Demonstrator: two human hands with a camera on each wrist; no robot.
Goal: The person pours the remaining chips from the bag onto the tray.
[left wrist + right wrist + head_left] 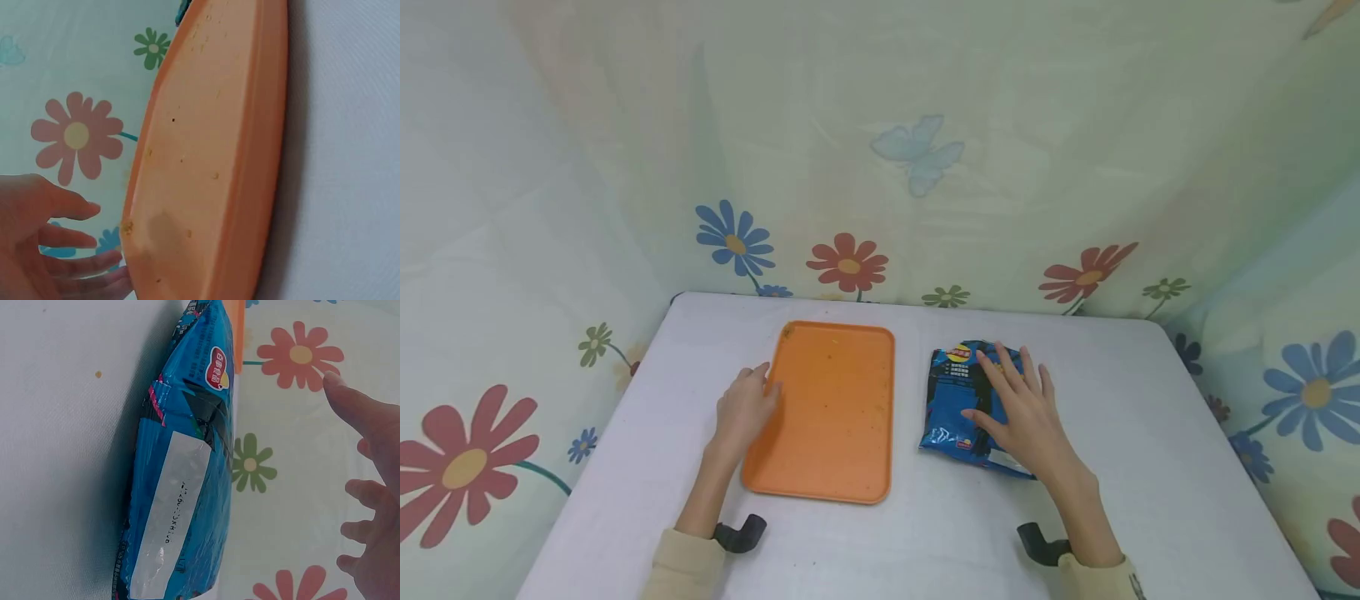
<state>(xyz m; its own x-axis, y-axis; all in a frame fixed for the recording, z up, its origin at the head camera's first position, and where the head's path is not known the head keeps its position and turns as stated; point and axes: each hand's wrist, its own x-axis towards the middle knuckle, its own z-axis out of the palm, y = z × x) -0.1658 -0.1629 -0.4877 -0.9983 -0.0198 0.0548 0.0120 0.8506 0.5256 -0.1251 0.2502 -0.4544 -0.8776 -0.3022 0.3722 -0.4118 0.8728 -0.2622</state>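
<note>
An orange tray (827,408) lies flat on the table, crumbs scattered over its surface. My left hand (747,412) is at the tray's left edge, fingers loosely extended and gripping nothing. In the left wrist view the fingertips of that hand (69,250) come close to the tray's rim (134,187); whether they touch it I cannot tell. To the right of the tray lies a blue chip bag (955,408). Over its right part my right hand (1026,417) is spread, hiding some of the print. The right wrist view shows a gap between this hand (375,481) and the bag (181,475).
A white cloth covers the table (1120,400), with a few crumbs on it. Behind and beside the table hangs a curtain (820,108) printed with flowers and a butterfly. Black curved pieces (741,533) are attached at both wrists.
</note>
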